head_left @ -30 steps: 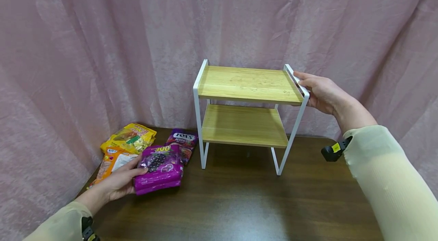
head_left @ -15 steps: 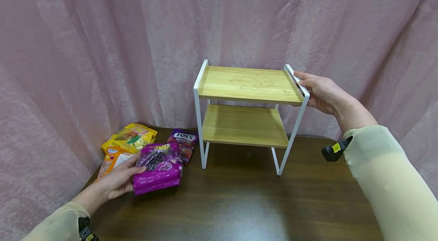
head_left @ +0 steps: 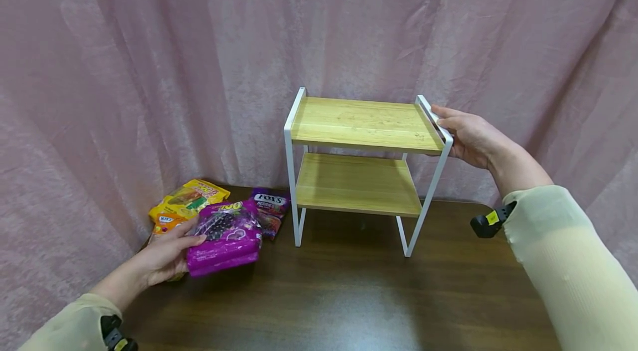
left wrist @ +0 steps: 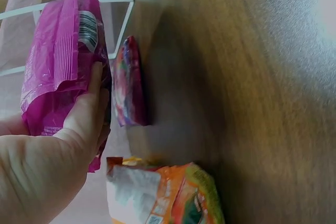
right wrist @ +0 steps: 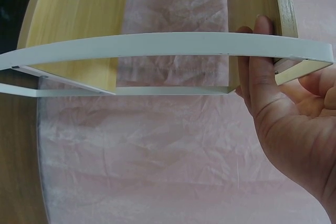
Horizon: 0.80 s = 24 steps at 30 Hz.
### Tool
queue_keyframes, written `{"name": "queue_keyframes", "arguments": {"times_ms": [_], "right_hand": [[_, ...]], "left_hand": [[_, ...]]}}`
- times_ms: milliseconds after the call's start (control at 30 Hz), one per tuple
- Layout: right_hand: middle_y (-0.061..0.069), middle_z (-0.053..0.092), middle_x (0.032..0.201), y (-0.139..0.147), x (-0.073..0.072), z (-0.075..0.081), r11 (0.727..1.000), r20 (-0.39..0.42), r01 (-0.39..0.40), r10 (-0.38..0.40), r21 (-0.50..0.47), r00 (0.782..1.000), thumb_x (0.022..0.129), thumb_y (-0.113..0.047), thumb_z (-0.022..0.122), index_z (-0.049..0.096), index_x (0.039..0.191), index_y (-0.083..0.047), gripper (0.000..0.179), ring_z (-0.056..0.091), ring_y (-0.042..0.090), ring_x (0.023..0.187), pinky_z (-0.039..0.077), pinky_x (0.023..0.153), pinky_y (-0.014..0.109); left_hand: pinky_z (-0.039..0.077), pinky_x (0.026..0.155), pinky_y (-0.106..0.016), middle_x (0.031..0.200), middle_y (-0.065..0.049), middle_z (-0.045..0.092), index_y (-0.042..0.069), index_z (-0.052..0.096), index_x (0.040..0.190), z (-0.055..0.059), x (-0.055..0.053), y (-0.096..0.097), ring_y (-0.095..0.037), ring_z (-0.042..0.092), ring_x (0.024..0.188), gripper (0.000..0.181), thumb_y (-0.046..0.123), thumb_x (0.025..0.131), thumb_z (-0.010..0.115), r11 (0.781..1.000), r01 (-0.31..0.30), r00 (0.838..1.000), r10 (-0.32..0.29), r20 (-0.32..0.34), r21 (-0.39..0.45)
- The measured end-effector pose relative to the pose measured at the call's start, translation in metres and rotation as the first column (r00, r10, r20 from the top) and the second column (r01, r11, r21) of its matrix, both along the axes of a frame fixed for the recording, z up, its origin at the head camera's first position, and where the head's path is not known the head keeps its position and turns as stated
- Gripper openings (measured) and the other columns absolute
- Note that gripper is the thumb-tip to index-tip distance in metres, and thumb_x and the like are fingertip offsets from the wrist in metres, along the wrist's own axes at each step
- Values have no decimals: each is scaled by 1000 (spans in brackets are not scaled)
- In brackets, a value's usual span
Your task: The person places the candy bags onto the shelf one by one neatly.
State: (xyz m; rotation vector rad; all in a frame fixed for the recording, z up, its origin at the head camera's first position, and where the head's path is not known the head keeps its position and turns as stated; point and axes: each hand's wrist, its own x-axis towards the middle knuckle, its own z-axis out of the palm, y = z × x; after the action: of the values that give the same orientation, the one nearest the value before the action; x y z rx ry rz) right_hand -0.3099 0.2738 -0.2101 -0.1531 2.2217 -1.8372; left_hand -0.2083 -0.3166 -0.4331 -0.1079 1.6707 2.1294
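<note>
My left hand (head_left: pixel 161 258) grips a purple candy bag (head_left: pixel 226 237) with a grape picture by its left side, thumb on its front. In the left wrist view the bag (left wrist: pixel 55 51) shows its crimped seam and barcode, fingers around its lower part. On the right, my right hand (head_left: pixel 476 139) holds the upper right side of a two-tier shelf (head_left: pixel 366 121) with wooden boards and a white metal frame. In the right wrist view fingers (right wrist: pixel 262 85) reach past the white side rail (right wrist: pixel 173 44) to the top board's underside. Both boards are bare in the head view.
Left of the shelf lie a yellow snack bag (head_left: pixel 191 196), an orange bag (head_left: pixel 166 222) partly covered by my left hand, and a purple Fox's berries bag (head_left: pixel 271 210). All stand on a brown wooden table (head_left: pixel 344 295) before a pink curtain (head_left: pixel 249 35).
My left hand and the purple candy bag have shifted slightly left and up, the bag tilting a little more. My right hand keeps its hold on the shelf.
</note>
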Motion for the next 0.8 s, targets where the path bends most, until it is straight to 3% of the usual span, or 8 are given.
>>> {"name": "queue_keyframes", "arguments": {"times_ms": [333, 600, 800], "right_hand": [[2, 66, 111, 1, -1, -2, 1000, 6, -4, 4, -9, 1000, 113, -24, 34, 4, 166, -29, 61, 71, 9, 87, 59, 77, 25], [1, 66, 109, 2, 0, -2, 1000, -5, -4, 4, 0, 1000, 113, -24, 33, 5, 166, -28, 60, 71, 9, 86, 59, 76, 25], [2, 67, 110, 2, -1, -2, 1000, -4, -7, 7, -12, 1000, 113, -24, 33, 6, 166, -27, 60, 71, 9, 87, 60, 76, 25]], "left_hand": [[58, 89, -49, 120, -2, 62, 18, -27, 158, 17, 1, -13, -22, 69, 103, 88, 14, 110, 47, 1000, 26, 997, -25, -68, 18], [59, 86, -46, 119, -2, 62, 19, -27, 158, 40, 2, -17, -21, 70, 100, 90, 13, 109, 48, 999, 30, 996, -28, -80, 33], [60, 84, -47, 119, -6, 61, 18, -22, 160, 58, 1, -19, -23, 70, 99, 86, 13, 110, 48, 999, 33, 991, -34, -127, -14]]}}
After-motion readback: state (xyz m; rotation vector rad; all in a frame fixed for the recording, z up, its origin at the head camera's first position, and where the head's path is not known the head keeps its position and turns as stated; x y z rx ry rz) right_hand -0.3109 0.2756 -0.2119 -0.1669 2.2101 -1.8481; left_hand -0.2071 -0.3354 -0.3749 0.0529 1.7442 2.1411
